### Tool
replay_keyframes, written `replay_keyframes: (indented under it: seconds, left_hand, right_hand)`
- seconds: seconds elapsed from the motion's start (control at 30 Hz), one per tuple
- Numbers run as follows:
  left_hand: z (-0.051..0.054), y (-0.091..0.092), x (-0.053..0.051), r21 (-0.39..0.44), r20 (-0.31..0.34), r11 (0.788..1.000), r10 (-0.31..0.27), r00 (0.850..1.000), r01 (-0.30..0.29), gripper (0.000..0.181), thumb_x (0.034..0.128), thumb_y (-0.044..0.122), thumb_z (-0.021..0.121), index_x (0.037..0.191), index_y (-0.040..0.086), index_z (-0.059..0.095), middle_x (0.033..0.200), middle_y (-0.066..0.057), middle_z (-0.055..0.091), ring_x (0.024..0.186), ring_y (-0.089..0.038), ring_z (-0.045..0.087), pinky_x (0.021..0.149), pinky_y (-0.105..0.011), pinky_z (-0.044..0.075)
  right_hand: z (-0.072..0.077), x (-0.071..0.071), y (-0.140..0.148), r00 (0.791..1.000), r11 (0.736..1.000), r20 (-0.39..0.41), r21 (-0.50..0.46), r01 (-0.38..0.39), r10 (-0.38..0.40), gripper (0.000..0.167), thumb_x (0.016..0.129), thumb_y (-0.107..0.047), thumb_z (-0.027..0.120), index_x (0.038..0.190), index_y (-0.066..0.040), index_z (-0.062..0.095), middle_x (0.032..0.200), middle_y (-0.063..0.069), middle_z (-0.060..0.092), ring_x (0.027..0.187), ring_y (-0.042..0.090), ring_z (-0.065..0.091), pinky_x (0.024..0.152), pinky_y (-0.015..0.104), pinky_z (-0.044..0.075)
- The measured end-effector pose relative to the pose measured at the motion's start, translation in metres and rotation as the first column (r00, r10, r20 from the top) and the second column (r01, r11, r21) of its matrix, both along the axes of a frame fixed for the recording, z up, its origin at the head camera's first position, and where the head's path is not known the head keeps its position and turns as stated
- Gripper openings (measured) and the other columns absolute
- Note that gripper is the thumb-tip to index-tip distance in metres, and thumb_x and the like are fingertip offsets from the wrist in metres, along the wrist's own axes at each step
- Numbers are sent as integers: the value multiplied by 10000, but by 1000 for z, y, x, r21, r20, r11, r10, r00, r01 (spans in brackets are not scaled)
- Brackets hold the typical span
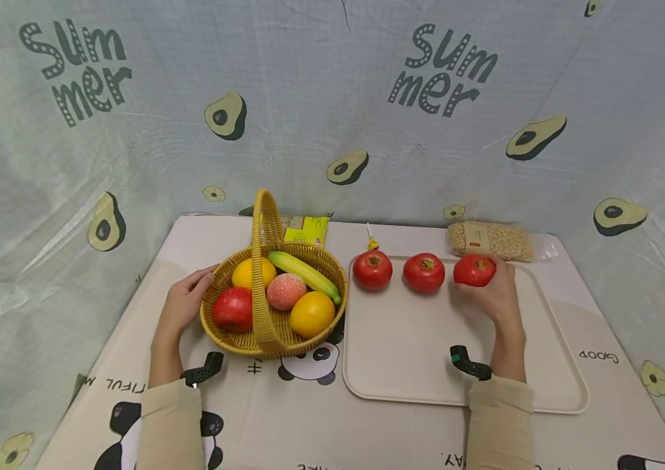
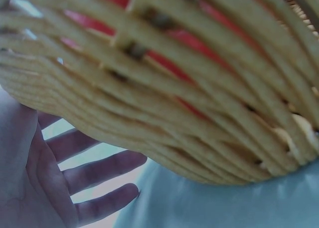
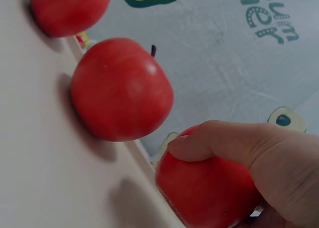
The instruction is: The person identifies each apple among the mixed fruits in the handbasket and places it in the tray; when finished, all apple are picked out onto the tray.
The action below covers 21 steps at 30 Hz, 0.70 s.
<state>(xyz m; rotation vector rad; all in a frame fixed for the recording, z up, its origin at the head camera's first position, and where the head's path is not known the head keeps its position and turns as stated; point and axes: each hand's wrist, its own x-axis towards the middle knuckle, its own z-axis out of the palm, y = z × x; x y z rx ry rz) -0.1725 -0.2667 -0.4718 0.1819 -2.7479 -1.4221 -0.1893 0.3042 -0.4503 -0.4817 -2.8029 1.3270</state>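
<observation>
One basket (image 1: 327, 261), in it one red fruit (image 1: 233, 310), two orange fruits (image 1: 312, 314), one pink fruit (image 1: 286, 292), one banana (image 1: 304, 271), right of it one tray (image 1: 405, 346), three red fruits (image 1: 473, 269), one lollipop (image 1: 372, 245), one kernel bag (image 1: 504, 242), behind it one packet (image 1: 313, 229)

A small curtained-off booth built round a tabletop (image 1: 285, 431); whether it stands in a home, a lab or a studio cannot be told. Pale fabric curtains (image 1: 303, 72) printed with avocados, flowers and the word "summer" close in the back and both sides, and panda drawings decorate the table surface. A wicker basket (image 1: 270, 346) of fruit and a bag of dry kernels (image 1: 502, 241) give a kitchen-table look, while black wrist-worn devices (image 1: 205, 369) suggest a recording set.
</observation>
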Motion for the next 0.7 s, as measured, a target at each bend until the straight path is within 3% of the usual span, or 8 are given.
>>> replay_keyframes:
  seconds: [0.33, 0.7]
  left_hand:
    - [0, 0, 0, 13, 21, 1000, 1, 1000, -1, 580, 1058, 478, 381, 1461, 84, 519, 1522, -185, 486, 1461, -409, 382, 1188, -620, 305]
    - [0, -1, -1, 7, 28, 1000, -7, 1000, 7, 588, 1058, 482, 377, 1466, 80, 511, 1527, -190, 477, 1460, -417, 378, 1187, -625, 300]
  right_hand:
    - [-17, -7, 0, 1000, 1000, -6, 7, 26, -26, 1040, 805, -216, 823, 1577, -16, 156, 1552, 280, 264, 1410, 476, 320, 1126, 652, 381]
    - [-25, -12, -3, 998, 1000, -59, 7, 16, -15, 1069, 785, -116, 830, 1583, -25, 125, 1567, 289, 206, 1438, 485, 286, 1151, 666, 332]
